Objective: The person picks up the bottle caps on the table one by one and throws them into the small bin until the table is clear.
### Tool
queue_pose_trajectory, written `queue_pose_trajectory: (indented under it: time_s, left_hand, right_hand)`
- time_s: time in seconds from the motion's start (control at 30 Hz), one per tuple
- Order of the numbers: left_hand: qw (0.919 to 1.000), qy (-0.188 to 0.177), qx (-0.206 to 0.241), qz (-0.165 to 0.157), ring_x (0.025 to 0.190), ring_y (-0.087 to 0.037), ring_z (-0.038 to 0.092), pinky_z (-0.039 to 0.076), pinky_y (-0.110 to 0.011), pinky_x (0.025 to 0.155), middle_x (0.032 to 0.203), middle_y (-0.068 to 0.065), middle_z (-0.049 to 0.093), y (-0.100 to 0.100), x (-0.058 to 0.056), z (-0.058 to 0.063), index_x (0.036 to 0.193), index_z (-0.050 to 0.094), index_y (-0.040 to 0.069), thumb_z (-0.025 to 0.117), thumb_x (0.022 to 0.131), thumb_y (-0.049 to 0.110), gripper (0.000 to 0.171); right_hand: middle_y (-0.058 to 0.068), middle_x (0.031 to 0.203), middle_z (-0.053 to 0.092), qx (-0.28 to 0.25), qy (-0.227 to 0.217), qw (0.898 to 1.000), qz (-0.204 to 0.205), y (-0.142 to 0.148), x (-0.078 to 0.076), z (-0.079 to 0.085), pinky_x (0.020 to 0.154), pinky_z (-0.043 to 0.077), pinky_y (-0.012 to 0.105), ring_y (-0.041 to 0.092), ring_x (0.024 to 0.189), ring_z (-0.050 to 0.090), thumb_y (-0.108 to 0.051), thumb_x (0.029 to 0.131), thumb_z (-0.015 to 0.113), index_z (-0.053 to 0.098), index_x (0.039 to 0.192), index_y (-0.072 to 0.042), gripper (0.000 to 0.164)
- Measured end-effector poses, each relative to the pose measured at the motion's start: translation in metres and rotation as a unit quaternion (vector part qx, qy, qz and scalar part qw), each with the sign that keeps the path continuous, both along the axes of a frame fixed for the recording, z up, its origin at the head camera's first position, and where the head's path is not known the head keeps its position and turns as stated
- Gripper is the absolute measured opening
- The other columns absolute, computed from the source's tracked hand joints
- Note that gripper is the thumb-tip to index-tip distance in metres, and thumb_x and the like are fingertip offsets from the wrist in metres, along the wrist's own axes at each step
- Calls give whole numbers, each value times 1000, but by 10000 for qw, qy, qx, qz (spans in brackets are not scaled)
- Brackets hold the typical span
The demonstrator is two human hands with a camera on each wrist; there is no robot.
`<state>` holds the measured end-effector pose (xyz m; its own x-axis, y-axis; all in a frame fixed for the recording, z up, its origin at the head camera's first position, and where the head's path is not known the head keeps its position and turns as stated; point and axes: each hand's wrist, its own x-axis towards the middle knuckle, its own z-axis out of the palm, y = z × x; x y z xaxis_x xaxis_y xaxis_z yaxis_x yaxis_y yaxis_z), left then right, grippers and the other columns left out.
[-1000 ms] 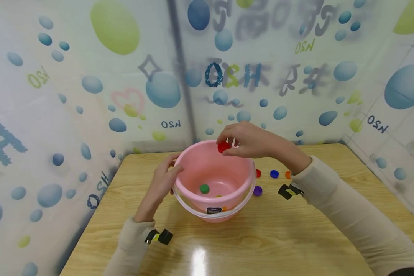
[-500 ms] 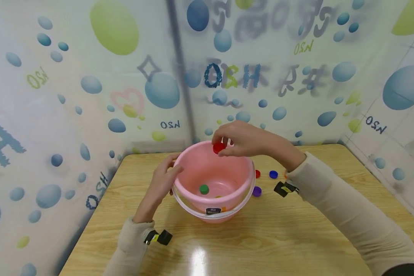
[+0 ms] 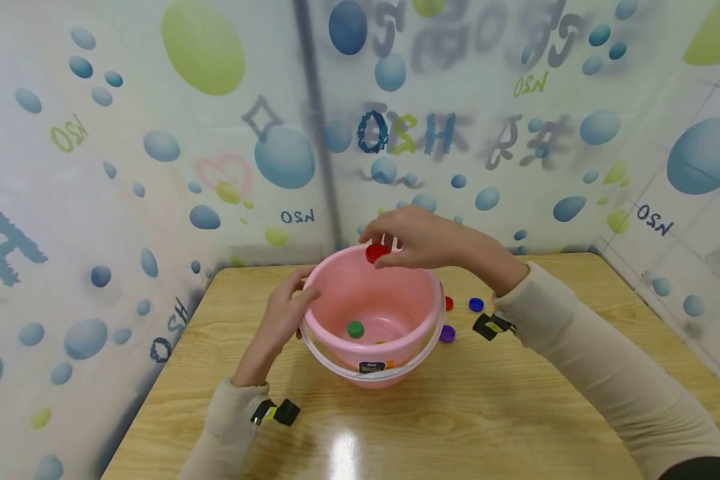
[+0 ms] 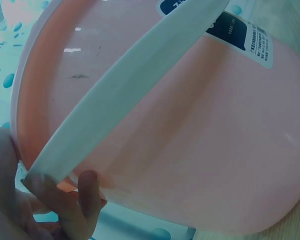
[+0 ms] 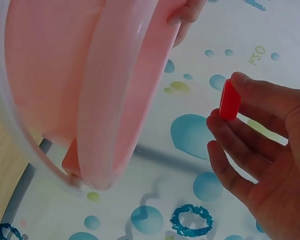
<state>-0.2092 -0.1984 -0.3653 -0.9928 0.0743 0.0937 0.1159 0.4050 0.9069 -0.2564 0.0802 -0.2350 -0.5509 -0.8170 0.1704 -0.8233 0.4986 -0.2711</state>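
A pink bucket (image 3: 363,290) stands on the wooden table, its white handle (image 4: 130,92) hanging down across the front. My left hand (image 3: 283,315) grips the bucket's left rim, thumb over the edge; in the left wrist view its fingers (image 4: 89,192) curl near the handle's end. Over the bucket's far rim, my right hand (image 3: 423,237) pinches a red bottle cap (image 5: 230,100) between thumb and fingers. Inside the bucket lies a green cap (image 3: 355,329), with a bit of something yellow (image 3: 380,343) mostly hidden by the near rim.
To the right of the bucket, a red cap (image 3: 449,303), a blue cap (image 3: 477,305) and a purple cap (image 3: 447,334) lie on the table (image 3: 456,413). Behind stands a curtain (image 3: 486,147) printed with blue and green drops.
My right hand has moved a little left with the red bottle cap, farther over the bucket. The left hand keeps its grip on the rim.
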Motion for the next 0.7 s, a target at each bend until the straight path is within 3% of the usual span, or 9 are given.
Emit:
queue_pose_trajectory:
  time_s: [0.27, 0.7]
  left_hand:
    - [10000, 2, 8, 26, 45, -17, 51, 44, -26, 39, 120, -17, 60, 0, 1, 0, 144, 56, 24, 55, 101, 28, 43]
    - [10000, -13, -51, 20, 45, -14, 51, 44, -26, 39, 120, -20, 59, 0, -1, 0, 144, 57, 21, 56, 100, 29, 45]
  right_hand:
    - [0, 106, 74, -49, 13, 10000, -6, -4, 1, -2, 82, 61, 34, 17, 96, 69, -21, 90, 80, 75, 115, -13, 28]
    - [3, 110, 73, 74, -110, 9998, -166, 2, 2, -11, 84, 61, 37, 18, 98, 69, -22, 88, 82, 75, 114, -12, 29]
